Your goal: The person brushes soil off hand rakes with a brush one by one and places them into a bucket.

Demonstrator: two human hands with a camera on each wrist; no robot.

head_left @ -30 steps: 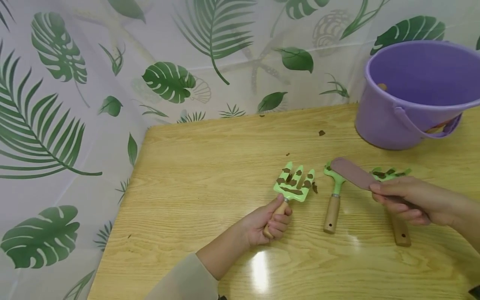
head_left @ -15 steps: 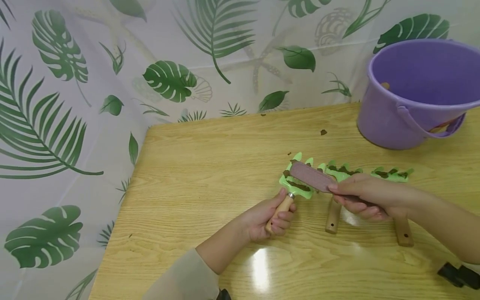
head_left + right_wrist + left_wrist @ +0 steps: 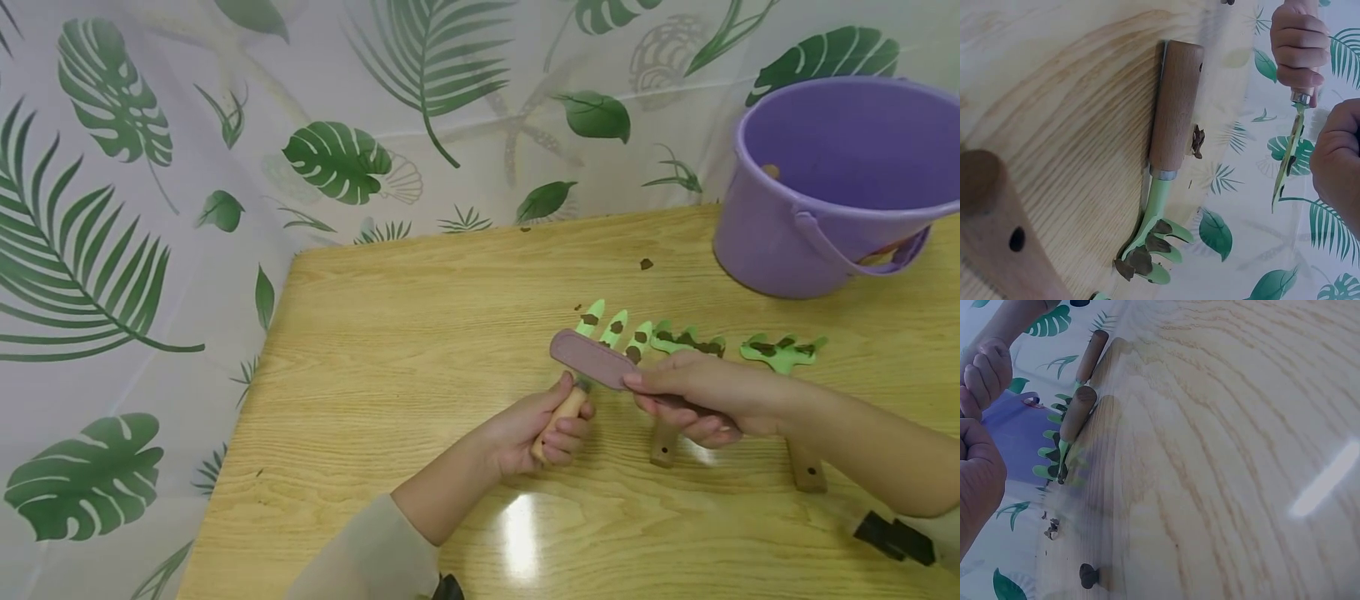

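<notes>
**Drew the mauve scraper (image 3: 592, 360) leftward across the green fork (image 3: 618, 319) since the earlier frame**

Grips the fork's handle in the left hand (image 3: 536, 433), the scraper in the right hand (image 3: 708, 396). Hides the tine base now, likely working at brown bits (image 3: 633, 356). Has room leftward over the table (image 3: 390, 358); hemmed rightward by two green tools (image 3: 783, 358), then, near the back edge, the purple bucket (image 3: 780, 233).

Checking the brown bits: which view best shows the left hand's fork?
The head view: the fork faces the camera, though the mauve tool covers its prong base. Right wrist: edge-on. Left wrist: not visible.
</notes>
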